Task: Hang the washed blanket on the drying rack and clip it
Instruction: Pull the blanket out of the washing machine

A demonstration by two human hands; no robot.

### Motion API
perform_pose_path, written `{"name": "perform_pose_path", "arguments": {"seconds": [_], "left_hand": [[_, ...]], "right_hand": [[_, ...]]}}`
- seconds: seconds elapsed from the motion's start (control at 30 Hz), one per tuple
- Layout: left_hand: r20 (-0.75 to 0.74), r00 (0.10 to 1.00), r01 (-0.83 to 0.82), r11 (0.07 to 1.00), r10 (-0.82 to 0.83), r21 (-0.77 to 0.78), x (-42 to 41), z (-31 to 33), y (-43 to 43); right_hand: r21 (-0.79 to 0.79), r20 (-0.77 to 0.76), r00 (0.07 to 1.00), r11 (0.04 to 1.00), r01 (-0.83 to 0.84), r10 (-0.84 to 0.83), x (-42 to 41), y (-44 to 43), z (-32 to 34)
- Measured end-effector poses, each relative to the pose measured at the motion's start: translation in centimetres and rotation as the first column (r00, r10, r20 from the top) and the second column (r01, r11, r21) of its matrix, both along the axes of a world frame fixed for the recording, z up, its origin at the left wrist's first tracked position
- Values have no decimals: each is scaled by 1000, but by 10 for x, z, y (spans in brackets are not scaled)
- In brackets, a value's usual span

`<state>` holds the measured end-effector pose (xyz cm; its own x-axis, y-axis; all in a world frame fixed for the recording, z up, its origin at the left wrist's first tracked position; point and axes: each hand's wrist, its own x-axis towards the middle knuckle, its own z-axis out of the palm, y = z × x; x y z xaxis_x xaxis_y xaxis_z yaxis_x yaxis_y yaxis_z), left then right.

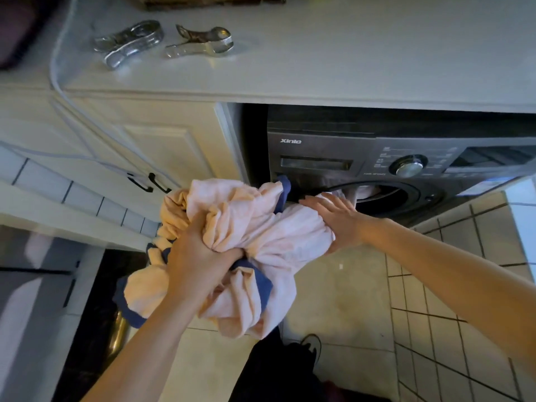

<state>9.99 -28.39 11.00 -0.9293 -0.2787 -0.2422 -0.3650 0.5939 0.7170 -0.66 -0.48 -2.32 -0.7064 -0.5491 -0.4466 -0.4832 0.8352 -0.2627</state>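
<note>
Crumpled pale pink blanket with blue trim (pixel 261 227) bunched before dark front-loading washing machine (pixel 406 158), left hand (pixel 200 256) fingers clamped on it, right hand (pixel 339 219) fingers apart against its right side, two metal clips (pixel 162 43) on white surface (pixel 348 68) at far left.

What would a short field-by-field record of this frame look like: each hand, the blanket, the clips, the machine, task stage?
left hand: fist closed on a bunch of the blanket
right hand: open, flat against the blanket's right side
blanket: pink with blue trim, bunched, partly trailing into the drum
clips: two metal ones, lying on the countertop, untouched
washing machine: dark front-loader under the countertop
drying rack: not in view
stage: blanket being taken out; hanging and clipping not yet done
</note>
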Motion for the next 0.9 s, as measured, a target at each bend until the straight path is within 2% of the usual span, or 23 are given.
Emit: {"name": "perform_pose_path", "arguments": {"seconds": [0.1,0.23,0.5,0.6,0.77,0.83,0.9], "left_hand": [[19,997,-75,997,75,35,-5,2,-12],[14,987,-159,984,158,85,-12,1,-28],[34,956,-292,949,290,120,-25,-1,-40],[48,954,-300,945,296,130,-27,-1,-38],[53,965,-261,962,257,76,-26,-5,-36],[43,970,-242,968,240,63,-25,-6,-36],[28,970,-243,969,241,53,-22,-8,-37]], "right_hand": [[24,49,998,999,-33,32,-22,-1,-23],[53,116,993,998,26,-32,-32,-15,-52],[23,49,968,969,245,-246,-33,-32,-97],[22,56,959,960,278,-279,-30,-36,-105],[111,72,973,972,209,-217,-21,-34,-100],[105,75,957,957,272,-280,-17,-30,-93],[154,117,951,951,267,-286,-14,-19,-84]]}}
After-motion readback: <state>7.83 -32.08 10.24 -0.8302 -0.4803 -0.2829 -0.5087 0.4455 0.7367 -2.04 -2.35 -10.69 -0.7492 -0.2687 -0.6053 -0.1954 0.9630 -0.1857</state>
